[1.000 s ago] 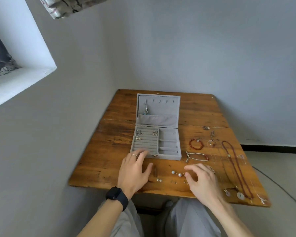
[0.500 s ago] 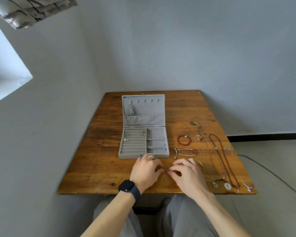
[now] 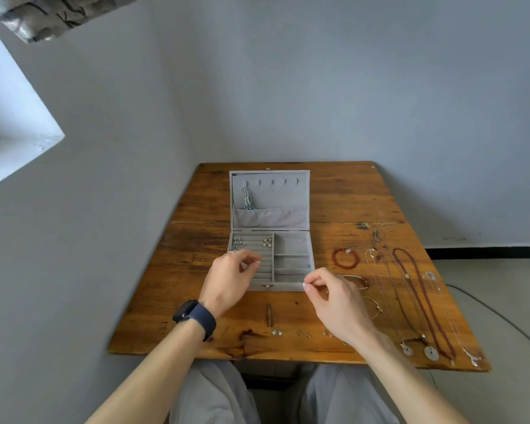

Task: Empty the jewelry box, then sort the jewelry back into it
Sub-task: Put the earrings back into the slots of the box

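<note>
In the head view, we find the jewelry box [image 3: 291, 244] open at the centre of the counter [image 3: 349, 194], with its lid upright. We judge the emptying done and the sorting at an early stage. 2 clusters of stored earrings [image 3: 267, 242] sit in the ring rolls at the tray's far left, 1 necklace [image 3: 248, 198] hangs from a lid hook, and the right-side compartments look nearly bare. The right hand [image 3: 337, 298] pinches a small stud [image 3: 303, 284] between thumb and forefinger at the box's near right corner. The left hand [image 3: 230, 276] hovers over the ring rolls with fingers curled; we cannot tell whether it grips anything. Left to sort are the red bead bracelet [image 3: 344, 257], the long bead necklace [image 3: 419, 298], thin chains with disc pendants [image 3: 431, 353], bangles partly hidden by the right hand, and loose earrings [image 3: 276, 332] near the counter's front edge. Nothing blocks the tray, but the fine chains lie close together and could tangle.
</note>
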`<state>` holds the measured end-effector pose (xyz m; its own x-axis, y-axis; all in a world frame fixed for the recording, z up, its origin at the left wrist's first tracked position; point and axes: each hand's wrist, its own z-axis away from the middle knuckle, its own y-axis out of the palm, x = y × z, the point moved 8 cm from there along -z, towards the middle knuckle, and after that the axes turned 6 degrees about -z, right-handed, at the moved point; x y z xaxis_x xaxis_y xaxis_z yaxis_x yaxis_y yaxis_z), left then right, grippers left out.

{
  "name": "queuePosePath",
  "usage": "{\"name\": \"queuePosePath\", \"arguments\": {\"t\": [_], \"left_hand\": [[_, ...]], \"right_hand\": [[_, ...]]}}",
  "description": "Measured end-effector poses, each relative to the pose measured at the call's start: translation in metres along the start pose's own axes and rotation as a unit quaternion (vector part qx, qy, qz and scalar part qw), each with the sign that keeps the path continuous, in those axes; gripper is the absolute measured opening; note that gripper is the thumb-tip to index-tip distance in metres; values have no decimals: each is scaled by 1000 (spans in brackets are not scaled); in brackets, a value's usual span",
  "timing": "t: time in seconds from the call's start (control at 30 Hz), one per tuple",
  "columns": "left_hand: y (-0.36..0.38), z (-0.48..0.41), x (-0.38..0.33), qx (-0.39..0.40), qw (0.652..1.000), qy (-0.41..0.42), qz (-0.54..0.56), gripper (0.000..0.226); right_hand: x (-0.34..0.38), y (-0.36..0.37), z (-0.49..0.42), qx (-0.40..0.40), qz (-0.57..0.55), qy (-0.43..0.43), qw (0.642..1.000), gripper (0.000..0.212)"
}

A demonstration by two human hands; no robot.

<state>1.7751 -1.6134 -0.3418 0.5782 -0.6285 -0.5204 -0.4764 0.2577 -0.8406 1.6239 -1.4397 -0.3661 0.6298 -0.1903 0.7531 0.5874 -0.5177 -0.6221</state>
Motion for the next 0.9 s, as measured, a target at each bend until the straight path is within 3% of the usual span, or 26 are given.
{"name": "queuePosePath", "arguments": {"t": [0.27,0.9], "left_hand": [[11,-47,15,36,998,-16,-55,15],[8,-64,23,31,958,122,-259,27]], "right_hand": [[26,23,-69,8,28,-57,998,9],[49,90,-121,70,155,-114,979,19]]}}
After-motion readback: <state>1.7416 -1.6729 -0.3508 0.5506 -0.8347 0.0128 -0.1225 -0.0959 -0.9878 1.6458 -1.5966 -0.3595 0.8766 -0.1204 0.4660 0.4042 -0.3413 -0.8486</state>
